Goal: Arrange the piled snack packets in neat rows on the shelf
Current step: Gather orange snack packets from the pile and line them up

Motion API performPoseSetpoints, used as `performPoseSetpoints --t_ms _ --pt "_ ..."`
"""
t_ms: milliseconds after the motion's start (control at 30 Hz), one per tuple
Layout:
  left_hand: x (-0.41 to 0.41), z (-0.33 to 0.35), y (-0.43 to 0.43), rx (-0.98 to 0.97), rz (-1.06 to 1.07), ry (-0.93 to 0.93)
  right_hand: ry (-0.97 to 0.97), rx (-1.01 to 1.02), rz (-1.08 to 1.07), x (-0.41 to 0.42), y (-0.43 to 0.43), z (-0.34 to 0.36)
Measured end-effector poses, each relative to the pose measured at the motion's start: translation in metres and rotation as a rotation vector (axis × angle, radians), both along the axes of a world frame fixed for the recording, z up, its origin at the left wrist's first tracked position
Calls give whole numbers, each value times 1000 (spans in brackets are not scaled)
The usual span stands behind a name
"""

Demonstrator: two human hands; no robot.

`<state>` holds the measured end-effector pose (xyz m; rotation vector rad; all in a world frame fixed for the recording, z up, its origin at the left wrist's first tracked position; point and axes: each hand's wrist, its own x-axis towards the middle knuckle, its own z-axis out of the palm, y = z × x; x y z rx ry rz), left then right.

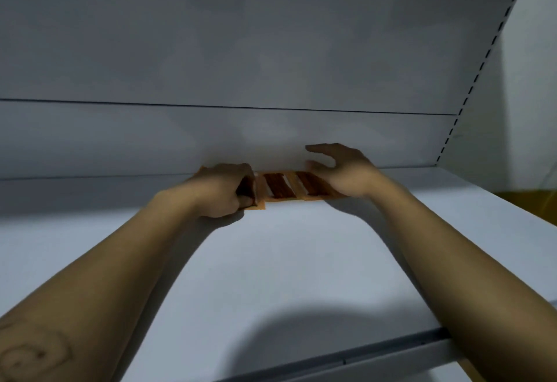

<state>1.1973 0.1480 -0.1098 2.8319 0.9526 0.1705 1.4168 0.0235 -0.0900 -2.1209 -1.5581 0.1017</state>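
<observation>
Snack packets (280, 186) lie side by side at the back of the shelf (286, 261), against its rear wall (180, 140) — our left hand (223, 190) curls round the leftmost one, our right hand (340, 170) sits over the rightmost, fingers loose and holding nothing.

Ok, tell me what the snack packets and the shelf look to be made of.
The snack packets: thin flexible wrapper, probably plastic film; they lie flat with orange, brown and white bands; finish blurred. The shelf: likely painted metal, smooth pale matt surface; the slotted upright at its right suggests metal racking.
</observation>
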Motion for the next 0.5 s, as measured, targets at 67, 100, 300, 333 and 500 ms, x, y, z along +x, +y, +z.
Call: performPoseSetpoints --t_ms 67,100,300,333,500 --pt "-11 7 1 -37 -28 -16 -63 -12 104 -20 6 -5" --pt "-17 10 0 -16 -7 -29 -106 -26 144 -29 8 -7" --pt "-41 17 4 -71 133 163 -168 -37 397 -71 10 -12" --pt "-46 21 3 -113 138 163 -177 -68 438 -79 12 -15" --pt "-49 32 -14 -130 171 128 -340 -135 417 -100 21 -20"
